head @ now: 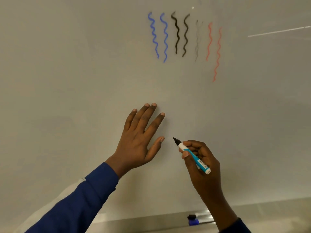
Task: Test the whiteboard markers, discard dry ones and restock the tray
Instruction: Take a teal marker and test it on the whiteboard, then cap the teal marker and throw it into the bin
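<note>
Sitting nearest, on the tray (269, 211) along the bottom edge of the whiteboard (67, 81), are a small black piece (191, 216) and a blue one (193, 222), close together, possibly caps; whether they touch is unclear. Above them the right hand (204, 163) grips the marker (193, 156), fingers and thumb curled round its teal and white barrel; its bare black tip points up and to the left, near the left thumb; whether the tip meets the board cannot be told. Just to the left, the left hand (139, 137) lies against the board with fingers straight and spread, holding nothing; a dark blue sleeve (80, 199) covers its forearm. Farthest up, wavy vertical lines stand in a row on the board: two blue lines (154, 36), two black lines (176, 32), a faint grey line (197, 41), and two red lines (209, 41), the rightmost reaching lowest.
</note>
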A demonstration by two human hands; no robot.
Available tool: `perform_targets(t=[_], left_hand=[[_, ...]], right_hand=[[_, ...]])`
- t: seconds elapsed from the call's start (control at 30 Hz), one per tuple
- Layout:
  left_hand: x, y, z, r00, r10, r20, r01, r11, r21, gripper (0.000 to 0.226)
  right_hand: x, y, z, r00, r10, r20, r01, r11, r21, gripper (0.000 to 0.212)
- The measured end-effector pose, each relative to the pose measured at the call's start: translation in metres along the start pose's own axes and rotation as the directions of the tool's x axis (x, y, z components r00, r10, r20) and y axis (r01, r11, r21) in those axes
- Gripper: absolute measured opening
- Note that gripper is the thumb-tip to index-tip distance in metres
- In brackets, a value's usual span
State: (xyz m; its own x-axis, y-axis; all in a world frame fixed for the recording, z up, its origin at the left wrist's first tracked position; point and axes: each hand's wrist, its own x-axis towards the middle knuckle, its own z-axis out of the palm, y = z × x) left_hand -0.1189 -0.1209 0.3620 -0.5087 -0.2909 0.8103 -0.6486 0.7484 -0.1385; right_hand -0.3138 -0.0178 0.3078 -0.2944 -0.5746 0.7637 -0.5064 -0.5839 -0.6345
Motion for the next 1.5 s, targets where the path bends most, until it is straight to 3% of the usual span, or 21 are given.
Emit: perform_targets(t=[0.13,0.37,0.53,0.73,0.87,0.97,1.2,1.33,1.5], left_hand=[[-0.024,0.017,0.016,1.0,-0.002,0.026,0.003,0.999,-0.05,0.062],[-0.07,0.057,0.056,0.991,-0.009,0.134,0.034,0.982,-0.188,0.059],[-0.102,0.087,0.09,0.976,0.0,0.216,0.059,0.963,-0.263,0.057],[-0.135,0.124,0.135,0.937,-0.042,0.346,0.167,0.926,-0.339,0.05],[-0.155,0.146,0.171,0.886,-0.037,0.462,0.21,0.921,-0.328,0.047],[-0.169,0.162,0.199,0.828,-0.038,0.56,0.251,0.918,-0.307,0.043],[-0.19,0.193,0.255,0.589,-0.036,0.808,0.355,0.909,-0.218,0.029],[-0.198,0.203,0.276,0.525,0.026,0.851,0.267,0.944,-0.193,0.033],[-0.202,0.205,0.291,0.511,0.094,0.855,0.153,0.968,-0.198,0.039]], right_hand=[[-0.027,0.014,-0.022,0.993,0.118,-0.01,-0.119,0.992,-0.032,0.05],[-0.074,0.028,-0.067,0.95,0.31,0.037,-0.31,0.951,-0.011,0.045],[-0.097,0.049,-0.105,0.87,0.492,0.03,-0.493,0.87,0.02,0.028],[-0.121,0.078,-0.145,0.761,0.648,-0.023,-0.648,0.761,0.013,0.03],[-0.142,0.099,-0.165,0.692,0.721,-0.035,-0.721,0.693,-0.006,0.012],[-0.156,0.109,-0.176,0.644,0.763,-0.043,-0.764,0.645,-0.001,0.01],[-0.181,0.128,-0.197,0.555,0.831,-0.042,-0.832,0.555,-0.028,0.011],[-0.189,0.136,-0.205,0.543,0.839,-0.024,-0.839,0.542,-0.053,0.012],[-0.197,0.142,-0.212,0.527,0.849,-0.028,-0.849,0.525,-0.062,0.013]])
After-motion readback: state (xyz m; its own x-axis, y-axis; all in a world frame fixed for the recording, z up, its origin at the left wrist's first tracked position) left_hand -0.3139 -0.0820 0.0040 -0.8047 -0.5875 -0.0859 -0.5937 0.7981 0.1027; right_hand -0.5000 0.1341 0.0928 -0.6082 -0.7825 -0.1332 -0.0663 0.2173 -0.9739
